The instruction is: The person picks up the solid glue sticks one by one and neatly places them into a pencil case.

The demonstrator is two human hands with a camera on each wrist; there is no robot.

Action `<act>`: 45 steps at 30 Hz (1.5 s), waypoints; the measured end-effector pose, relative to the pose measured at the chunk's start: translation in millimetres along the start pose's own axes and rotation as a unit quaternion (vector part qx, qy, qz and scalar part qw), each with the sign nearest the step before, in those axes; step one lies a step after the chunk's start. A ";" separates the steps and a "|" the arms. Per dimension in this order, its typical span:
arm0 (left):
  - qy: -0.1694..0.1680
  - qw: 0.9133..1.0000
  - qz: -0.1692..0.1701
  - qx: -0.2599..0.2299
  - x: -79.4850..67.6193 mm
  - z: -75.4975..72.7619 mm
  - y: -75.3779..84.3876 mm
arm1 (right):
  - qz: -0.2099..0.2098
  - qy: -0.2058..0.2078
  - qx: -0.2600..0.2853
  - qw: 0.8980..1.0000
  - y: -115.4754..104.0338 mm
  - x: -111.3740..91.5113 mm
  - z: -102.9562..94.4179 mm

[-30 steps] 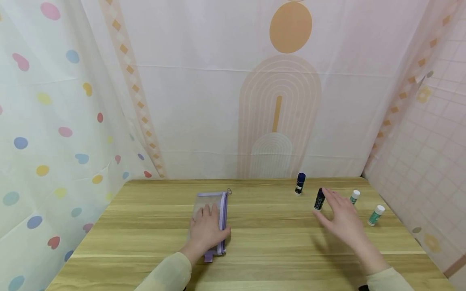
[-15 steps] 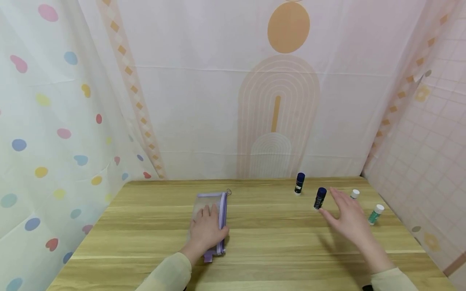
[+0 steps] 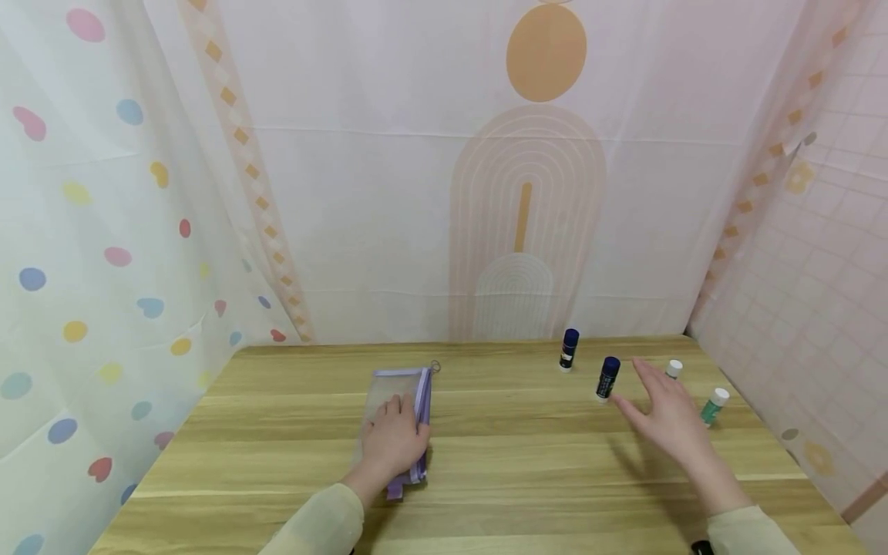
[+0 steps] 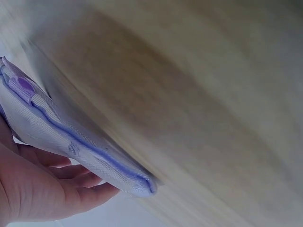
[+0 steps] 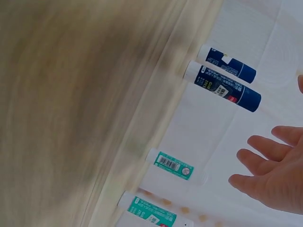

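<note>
While the left hand [image 3: 392, 441] rests with slightly spread fingers on the pouch [image 3: 385, 387] lying on the table [image 3: 513, 478], a blue glue stick [image 3: 569, 351] stands farther right, then a nearer blue stick [image 3: 607, 379]. Beside this is the right hand [image 3: 667, 420], thumb and fingers apart; past it stand two green sticks [image 3: 712, 408].

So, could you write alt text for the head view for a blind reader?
A left hand rests on a purple-edged mesh pouch on a wooden table; the right hand hovers near two blue-capped glue sticks and two white-capped ones, one partly hidden.
</note>
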State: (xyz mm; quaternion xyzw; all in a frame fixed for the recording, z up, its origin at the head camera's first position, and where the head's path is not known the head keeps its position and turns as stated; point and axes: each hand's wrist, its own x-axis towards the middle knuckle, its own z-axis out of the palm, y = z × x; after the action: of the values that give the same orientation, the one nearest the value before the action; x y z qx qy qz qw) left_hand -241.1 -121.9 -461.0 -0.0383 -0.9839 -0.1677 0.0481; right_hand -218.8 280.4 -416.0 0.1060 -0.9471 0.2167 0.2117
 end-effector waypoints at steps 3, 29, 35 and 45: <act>0.002 1.000 0.000 -0.007 0.5 0.2 0.4 | 0.018 -0.017 0.009 1.000 0.7 1.2 -0.6; 0.058 0.997 0.026 -0.033 -2.8 -0.4 5.0 | 0.092 -0.057 0.076 0.991 10.1 18.9 8.2; 0.058 0.997 0.024 -0.033 -3.4 -1.8 4.8 | 0.105 -0.060 0.095 0.988 12.2 23.7 12.5; 0.070 0.997 0.026 -0.029 -4.9 -3.2 5.0 | 0.110 -0.051 0.147 0.982 14.6 30.0 21.3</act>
State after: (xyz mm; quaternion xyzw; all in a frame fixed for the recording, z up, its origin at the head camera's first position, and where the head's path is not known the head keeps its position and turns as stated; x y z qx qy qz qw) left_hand -235.5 -118.6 -456.9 -0.0536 -0.9716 -0.1970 0.1200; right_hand -257.2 280.3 -425.3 0.0419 -0.9205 0.3697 0.1197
